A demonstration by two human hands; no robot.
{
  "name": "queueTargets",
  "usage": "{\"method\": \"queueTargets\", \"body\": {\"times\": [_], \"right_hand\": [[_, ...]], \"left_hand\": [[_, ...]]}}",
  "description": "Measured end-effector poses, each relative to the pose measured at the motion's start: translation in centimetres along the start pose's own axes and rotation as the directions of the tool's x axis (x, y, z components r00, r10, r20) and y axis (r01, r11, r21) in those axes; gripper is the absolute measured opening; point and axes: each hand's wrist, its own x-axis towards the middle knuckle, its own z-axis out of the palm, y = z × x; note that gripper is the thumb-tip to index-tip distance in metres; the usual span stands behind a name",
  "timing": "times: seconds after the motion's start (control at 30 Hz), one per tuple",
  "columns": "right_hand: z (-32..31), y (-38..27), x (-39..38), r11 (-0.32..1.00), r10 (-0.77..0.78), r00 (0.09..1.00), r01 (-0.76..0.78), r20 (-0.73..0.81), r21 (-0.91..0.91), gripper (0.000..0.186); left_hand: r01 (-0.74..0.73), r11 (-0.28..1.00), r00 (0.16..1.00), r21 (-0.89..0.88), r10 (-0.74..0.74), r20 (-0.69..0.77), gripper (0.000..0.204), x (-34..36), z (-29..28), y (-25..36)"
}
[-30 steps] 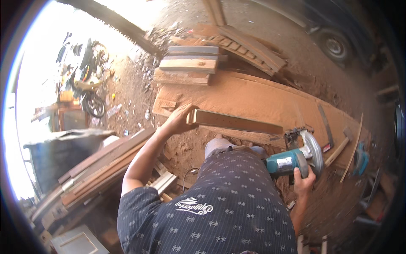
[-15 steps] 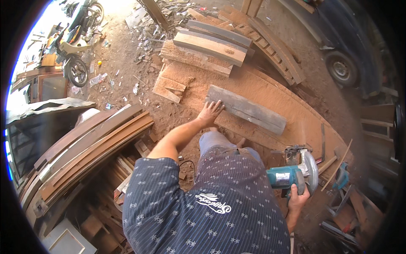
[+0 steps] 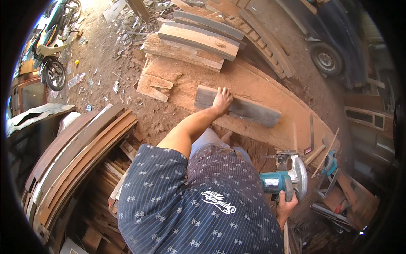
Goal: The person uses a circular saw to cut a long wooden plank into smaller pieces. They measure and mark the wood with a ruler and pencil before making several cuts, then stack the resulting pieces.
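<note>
My left hand (image 3: 223, 101) is over a grey wooden board (image 3: 258, 114), its fingers curled round the far edge. The board lies on a broad worktop of sawdust-covered wood (image 3: 186, 91) in front of me. At my right side, my right hand (image 3: 286, 207) is wrapped around the handle of a teal circular saw (image 3: 272, 182) with a pale metal guard. The saw hangs beside my shirt, apart from the board. Its blade is hidden by the guard.
Several thick timber pieces (image 3: 198, 40) are stacked at the worktop's far end. Long planks (image 3: 80, 156) fill the left side. A thin stick (image 3: 325, 152) and another teal power tool (image 3: 329, 162) lie at right. Beyond are a motorcycle (image 3: 53, 63) and a vehicle wheel (image 3: 326, 60).
My left hand has gone from lying spread on the board's near left part to gripping its far edge. The saw stays in my right hand. The whole view has shifted slightly.
</note>
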Motion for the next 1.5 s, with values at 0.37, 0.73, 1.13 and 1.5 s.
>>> {"method": "queueTargets", "body": {"times": [0.37, 0.73, 1.13, 1.5], "right_hand": [[1.6, -1.6, 4.2, 0.986, -0.136, 0.989, 0.141, 0.055, -0.088, 0.036], [1.6, -3.8, 6.1, 0.954, -0.243, 0.951, 0.270, 0.190, -0.133, 0.037], [2.3, -5.3, 6.7, 0.927, -0.327, 0.915, 0.359, 0.237, -0.107, 0.036], [1.6, -6.0, 6.7, 0.941, -0.290, 0.933, 0.319, 0.214, -0.114, 0.033]], "left_hand": [[-0.093, 0.993, 0.968, -0.068, 0.075, -0.241, 0.059, -4.5, 3.0, -5.1], [0.020, 0.964, 0.967, -0.265, -0.085, -0.239, 0.039, -9.8, 3.1, -10.8], [0.102, 0.965, 0.979, -0.240, -0.140, -0.150, 0.043, -9.5, 2.4, -10.5], [0.132, 0.955, 0.973, -0.264, -0.177, -0.151, 0.045, -10.4, 2.1, -13.0]]}}
